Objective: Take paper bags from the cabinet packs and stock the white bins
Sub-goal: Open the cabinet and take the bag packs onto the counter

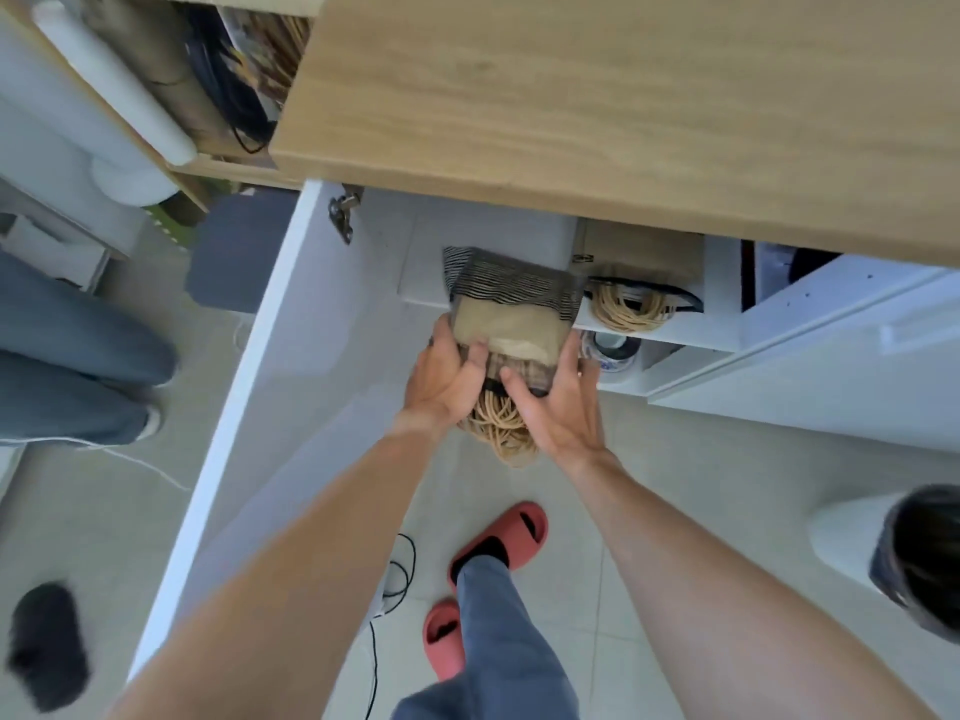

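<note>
Both hands grip one pack of paper bags [511, 324] at the front edge of the open white cabinet [660, 324], directly below the wood-grain countertop [623, 106]. The left hand [447, 379] clasps the pack's left side, thumb pressed on its front face; the right hand [558, 402] cups the right side, fingers curled around the edge. The pack is a flat block of tan kraft paper in a clear wrap, its upper end showing fine dark and light stripes of stacked bag edges. A tangle of tan twisted-cord handles [501, 423] hangs from its lower end between the wrists. A second bundle of the same cord handles [631, 304] rests on the white shelf just right of the pack, under another tan pack [641, 257]. The smooth white cabinet door [260, 387] stands open at left, with a metal hinge [343, 213] near its top. Below, coral foam slippers [501, 537] stand on pale floor tiles.
</note>
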{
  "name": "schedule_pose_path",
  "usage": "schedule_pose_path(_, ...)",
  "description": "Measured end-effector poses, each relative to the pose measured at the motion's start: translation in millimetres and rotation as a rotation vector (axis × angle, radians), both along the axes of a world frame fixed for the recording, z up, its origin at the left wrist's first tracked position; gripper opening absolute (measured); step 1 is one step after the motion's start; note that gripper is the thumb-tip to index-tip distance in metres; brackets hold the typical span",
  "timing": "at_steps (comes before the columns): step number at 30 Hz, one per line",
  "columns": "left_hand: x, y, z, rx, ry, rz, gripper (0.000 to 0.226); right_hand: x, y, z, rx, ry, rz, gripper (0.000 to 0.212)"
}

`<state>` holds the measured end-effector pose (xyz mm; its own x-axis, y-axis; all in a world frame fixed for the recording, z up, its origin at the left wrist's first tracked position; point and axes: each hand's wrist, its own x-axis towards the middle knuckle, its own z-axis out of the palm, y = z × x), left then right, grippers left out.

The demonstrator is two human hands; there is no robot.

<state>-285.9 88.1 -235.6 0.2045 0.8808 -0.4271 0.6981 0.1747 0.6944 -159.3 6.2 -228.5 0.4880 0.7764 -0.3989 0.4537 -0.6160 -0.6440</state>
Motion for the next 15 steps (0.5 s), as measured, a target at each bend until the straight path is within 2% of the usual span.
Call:
schedule_pose_path(4,-15,-53,39,0.103,-0.078,-0.023,0.067,-19,-55,42,0.202,-0.002,-0.056,0.098)
schedule_pose_path(9,-32,-121,87,0.238,-0.25,0.018,0.07,-30,-116,93,0.396,-0.075,-0.003,0.096)
schedule_pose_path(15,-26,-131,139,0.411,-0.216,0.063,0.067,-21,-115,139,0.544,-0.148,0.039,0.092)
